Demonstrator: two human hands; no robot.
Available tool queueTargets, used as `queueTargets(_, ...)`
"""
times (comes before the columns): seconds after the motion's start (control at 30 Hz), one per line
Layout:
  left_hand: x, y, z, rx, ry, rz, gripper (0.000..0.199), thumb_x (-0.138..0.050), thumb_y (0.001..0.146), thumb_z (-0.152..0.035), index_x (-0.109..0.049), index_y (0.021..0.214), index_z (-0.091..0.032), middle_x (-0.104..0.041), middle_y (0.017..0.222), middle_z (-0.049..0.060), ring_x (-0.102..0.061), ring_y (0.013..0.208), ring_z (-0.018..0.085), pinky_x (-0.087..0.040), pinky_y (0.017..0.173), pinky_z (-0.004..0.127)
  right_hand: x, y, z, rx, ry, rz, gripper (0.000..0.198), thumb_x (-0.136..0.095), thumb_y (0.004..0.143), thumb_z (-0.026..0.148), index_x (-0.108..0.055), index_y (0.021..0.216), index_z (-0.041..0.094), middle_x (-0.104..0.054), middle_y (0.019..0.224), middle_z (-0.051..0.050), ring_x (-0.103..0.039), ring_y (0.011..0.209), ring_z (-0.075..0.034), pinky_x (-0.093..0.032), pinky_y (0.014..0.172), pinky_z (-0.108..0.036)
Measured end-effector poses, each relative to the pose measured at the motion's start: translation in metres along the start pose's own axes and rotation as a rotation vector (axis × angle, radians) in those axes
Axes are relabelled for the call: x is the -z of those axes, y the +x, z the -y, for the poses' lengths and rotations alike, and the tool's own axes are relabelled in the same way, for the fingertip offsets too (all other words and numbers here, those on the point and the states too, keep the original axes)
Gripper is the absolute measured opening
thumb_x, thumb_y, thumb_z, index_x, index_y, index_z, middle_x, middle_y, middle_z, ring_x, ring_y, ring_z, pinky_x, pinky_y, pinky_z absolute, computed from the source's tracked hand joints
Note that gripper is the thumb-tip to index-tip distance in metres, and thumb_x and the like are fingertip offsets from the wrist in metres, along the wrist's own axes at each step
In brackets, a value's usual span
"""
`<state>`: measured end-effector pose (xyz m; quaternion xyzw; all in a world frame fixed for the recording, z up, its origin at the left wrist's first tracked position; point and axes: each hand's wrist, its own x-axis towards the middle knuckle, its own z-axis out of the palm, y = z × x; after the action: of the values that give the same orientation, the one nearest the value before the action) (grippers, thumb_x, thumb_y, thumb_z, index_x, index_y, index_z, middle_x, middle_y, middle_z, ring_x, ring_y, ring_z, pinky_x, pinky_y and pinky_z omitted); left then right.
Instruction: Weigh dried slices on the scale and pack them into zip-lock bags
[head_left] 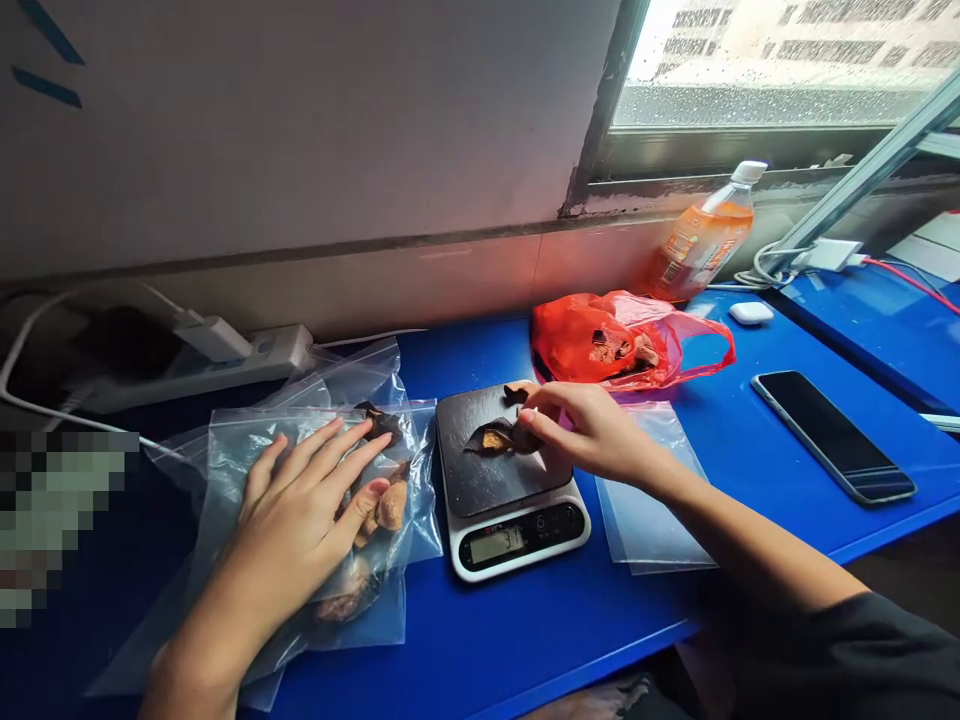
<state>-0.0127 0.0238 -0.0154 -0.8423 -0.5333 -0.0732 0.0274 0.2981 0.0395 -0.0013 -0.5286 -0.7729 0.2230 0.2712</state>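
Left of the scale (495, 490), my left hand (304, 510) lies with fingers spread wide over clear bags (234, 470) holding dried pieces (390, 506). On the scale, my right hand (596, 430) pinches narrowly the right end of a dark dried piece (493, 438), its long axis roughly sideways, its pointed tip toward the scale's left edge. Beyond the scale, rightward, sits a red bag (574, 335), then an orange bottle (705, 240)
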Motion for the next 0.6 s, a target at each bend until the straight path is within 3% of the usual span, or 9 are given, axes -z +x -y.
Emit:
queueTargets(0.1,0.000,0.000,0.000,-0.006,0.002,0.000,0.047,-0.032,0.095,-0.044,-0.059,0.130,-0.028,-0.055,0.140,0.004,-0.045,0.133,0.035,-0.025,0.108,0.063,0.007,-0.010,-0.005,0.097,0.111,-0.185,0.023,-0.052,0.092,0.032,-0.063,0.082,0.016,-0.065,0.070,-0.001,-0.052,0.058,-0.009,-0.037,0.055,-0.021)
queueTargets(0.2,0.000,0.001,0.000,0.003,-0.002,-0.004,0.046,-0.033,0.095,-0.044,-0.059,0.129,-0.029,-0.055,0.141,0.004,-0.044,0.133,0.035,-0.025,0.109,0.063,0.014,-0.011,-0.012,0.145,0.042,-0.382,0.019,-0.054,0.091,0.029,-0.061,0.079,0.016,-0.064,0.069,-0.001,-0.053,0.059,-0.009,-0.041,0.058,-0.022)
queueTargets(0.27,0.000,0.001,-0.001,0.011,-0.009,-0.004,0.046,-0.033,0.094,-0.044,-0.060,0.129,-0.029,-0.056,0.140,0.005,-0.045,0.133,0.036,-0.025,0.109,0.064,0.015,-0.003,-0.021,0.139,-0.009,-0.422,0.015,-0.053,0.091,0.026,-0.063,0.085,0.016,-0.067,0.078,-0.004,-0.059,0.068,-0.012,-0.046,0.065,-0.025)
queueTargets(0.33,0.000,0.002,-0.002,0.023,-0.018,-0.002,0.047,-0.034,0.094,-0.045,-0.061,0.128,-0.029,-0.057,0.138,0.005,-0.045,0.133,0.036,-0.025,0.109,0.064,0.014,0.014,-0.032,0.117,-0.057,-0.359,0.017,-0.051,0.090,0.023,-0.065,0.097,0.015,-0.070,0.093,-0.008,-0.064,0.083,-0.017,-0.049,0.076,-0.029)
queueTargets(0.4,0.001,0.003,-0.002,0.042,-0.023,-0.001,0.047,-0.033,0.094,-0.045,-0.061,0.128,-0.029,-0.058,0.137,0.005,-0.045,0.133,0.036,-0.025,0.110,0.064,0.012,0.035,-0.043,0.106,-0.091,-0.181,0.023,-0.051,0.088,0.018,-0.067,0.104,0.013,-0.071,0.104,-0.011,-0.065,0.093,-0.019,-0.049,0.084,-0.031)
queueTargets(0.5,0.002,0.003,-0.002,0.053,-0.028,0.004,0.046,-0.033,0.095,-0.045,-0.060,0.128,-0.029,-0.057,0.139,0.004,-0.044,0.134,0.034,-0.024,0.111,0.063,0.011,0.065,-0.053,0.056,-0.113,0.122,0.032,-0.055,0.084,0.014,-0.067,0.114,0.012,-0.072,0.107,-0.012,-0.067,0.091,-0.019,-0.051,0.081,-0.029)
queueTargets(0.6,0.001,0.002,-0.003,0.049,-0.034,0.015,0.046,-0.032,0.095,-0.044,-0.059,0.130,-0.029,-0.055,0.140,0.004,-0.043,0.136,0.033,-0.023,0.112,0.061,0.011,0.081,-0.055,0.081,-0.243,0.310,0.036,-0.054,0.080,0.008,-0.071,0.111,0.014,-0.073,0.103,-0.010,-0.067,0.087,-0.019,-0.050,0.077,-0.028)
